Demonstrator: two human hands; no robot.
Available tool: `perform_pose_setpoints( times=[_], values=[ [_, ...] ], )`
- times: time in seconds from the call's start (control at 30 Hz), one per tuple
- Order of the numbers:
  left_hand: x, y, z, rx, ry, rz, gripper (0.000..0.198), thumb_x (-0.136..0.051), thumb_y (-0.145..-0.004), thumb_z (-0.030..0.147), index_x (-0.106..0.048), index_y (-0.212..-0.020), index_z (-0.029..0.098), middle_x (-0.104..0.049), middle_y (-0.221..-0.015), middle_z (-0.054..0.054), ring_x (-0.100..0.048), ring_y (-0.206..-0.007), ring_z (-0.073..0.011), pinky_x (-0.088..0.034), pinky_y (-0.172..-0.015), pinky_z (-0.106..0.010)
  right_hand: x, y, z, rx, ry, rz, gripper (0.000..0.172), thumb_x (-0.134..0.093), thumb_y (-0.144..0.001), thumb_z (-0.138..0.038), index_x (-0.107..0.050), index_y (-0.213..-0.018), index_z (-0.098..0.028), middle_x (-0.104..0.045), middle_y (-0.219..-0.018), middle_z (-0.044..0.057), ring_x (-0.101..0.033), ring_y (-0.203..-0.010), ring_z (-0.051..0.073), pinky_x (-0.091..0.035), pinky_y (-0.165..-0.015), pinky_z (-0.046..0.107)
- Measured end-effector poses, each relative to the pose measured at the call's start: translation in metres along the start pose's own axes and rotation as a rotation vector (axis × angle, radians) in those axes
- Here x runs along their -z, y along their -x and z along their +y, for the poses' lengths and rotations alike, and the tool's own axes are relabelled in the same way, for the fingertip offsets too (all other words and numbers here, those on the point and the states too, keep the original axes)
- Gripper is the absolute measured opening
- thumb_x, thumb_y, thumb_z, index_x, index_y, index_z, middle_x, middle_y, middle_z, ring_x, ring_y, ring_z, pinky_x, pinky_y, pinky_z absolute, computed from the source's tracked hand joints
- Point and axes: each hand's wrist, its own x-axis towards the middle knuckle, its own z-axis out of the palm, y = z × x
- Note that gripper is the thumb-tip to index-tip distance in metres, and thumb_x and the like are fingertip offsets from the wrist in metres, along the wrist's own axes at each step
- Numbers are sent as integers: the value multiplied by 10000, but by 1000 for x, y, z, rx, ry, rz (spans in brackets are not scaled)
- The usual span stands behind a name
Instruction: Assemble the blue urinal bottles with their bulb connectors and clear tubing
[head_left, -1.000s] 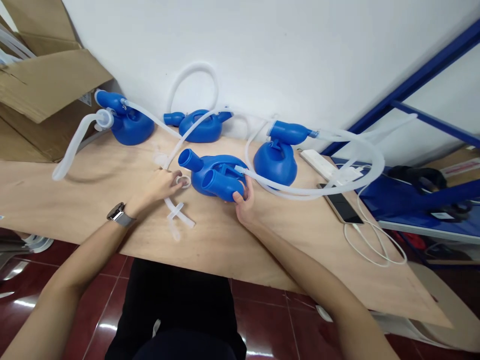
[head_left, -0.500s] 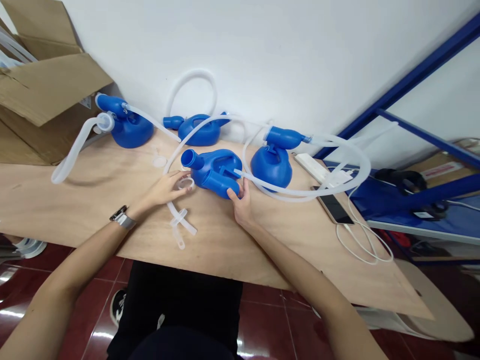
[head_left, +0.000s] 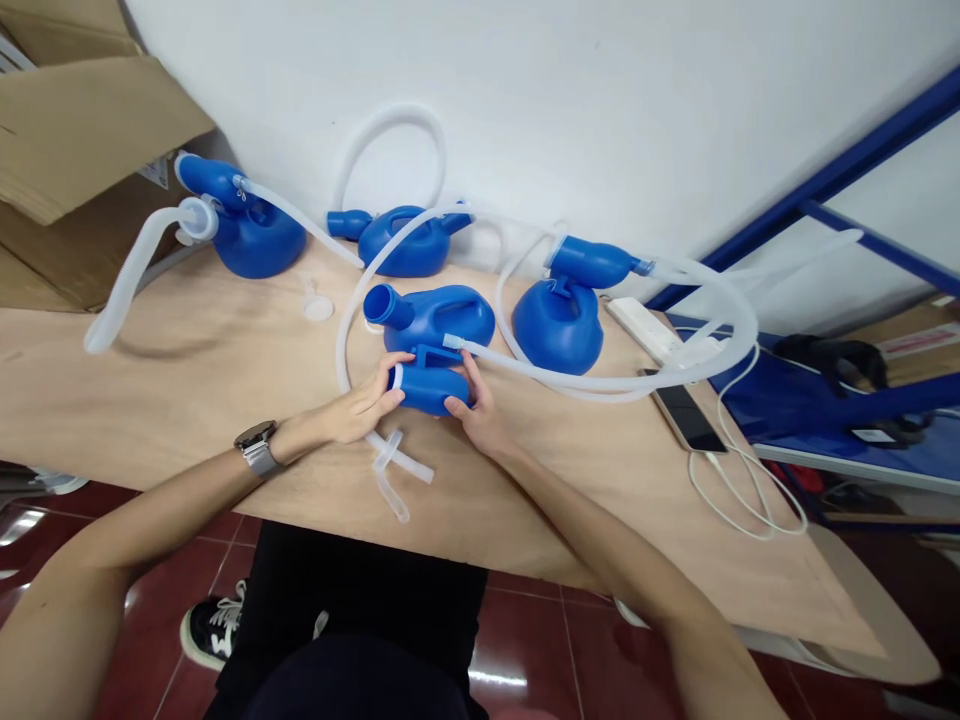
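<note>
In front of me both hands grip a blue plastic tube-shaped piece [head_left: 431, 390] with a white ring [head_left: 397, 376] at its left end. My left hand [head_left: 367, 402] closes around the ringed end, thumb in front. My right hand [head_left: 480, 412] holds the right end between thumb and fingers. Just behind stands a blue jug-like urinal bottle [head_left: 457, 315] with a handle and an open neck facing left. A clear hose [head_left: 540, 370] ends near my right fingertips, above the blue piece. Below my left hand lies a translucent strap-like plastic part [head_left: 388, 465], crossing a hose end.
More blue bottles with hoses stand along the wall: one at left [head_left: 259, 240], one at the back [head_left: 405, 245], one at right [head_left: 559, 325]. A small clear cap [head_left: 318, 307], a phone [head_left: 686, 415] and a power strip [head_left: 641, 330] lie on the table. A cardboard box [head_left: 67, 220] stands left.
The ring, earlier loose in my left hand, is now at the blue piece's left end. That piece has come toward me, away from the bottle, and my left hand has moved right onto it.
</note>
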Motion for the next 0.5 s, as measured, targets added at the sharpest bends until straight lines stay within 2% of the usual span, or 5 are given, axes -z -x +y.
perform_pose_setpoints(
  times=[0.1,0.2,0.3,0.37,0.5],
  values=[
    [-2,-1,0,4,27,-18,658,-385,-1138,644,-308,-1707,323,-404,-1728,-168,-511,-1539,-358,-450,-1299,-564,0,0,0,-19,-43,6,1270,-838,-825,-732,-121,-1812,-379,-619,-1499,122,-679,-1261,387,-736,-802,513],
    [-2,-5,-8,20,40,-5,709,-413,-1115,688,-323,-1709,311,-445,-1702,-179,-511,-1544,-382,-455,-1290,-591,-2,-4,5,-52,-75,41,1285,-849,-810,-726,-126,-1812,-373,-641,-1492,117,-688,-1247,384,-736,-765,495],
    [2,-9,-18,27,49,37,746,-360,-1107,728,-323,-1711,291,-497,-1660,-189,-562,-1495,-374,-499,-1247,-583,-4,-9,9,-51,-102,130,1303,-849,-790,-733,-127,-1810,-362,-659,-1517,110,-667,-1335,392,-729,-859,521],
    [10,-10,-24,60,22,84,687,-336,-1129,675,-362,-1686,274,-579,-1577,-180,-640,-1391,-339,-550,-1190,-556,-4,-11,10,-14,-119,224,1259,-822,-801,-748,-159,-1802,-369,-628,-1586,103,-634,-1412,394,-716,-928,534],
    [36,-14,-37,126,-333,182,445,-476,-1088,479,-669,-1382,206,-694,-1352,-145,-688,-1256,-320,-552,-1185,-549,9,-17,4,47,-116,375,1175,-765,-849,-760,-199,-1795,-353,-579,-1663,107,-588,-1494,394,-654,-1088,560]
  ],
)
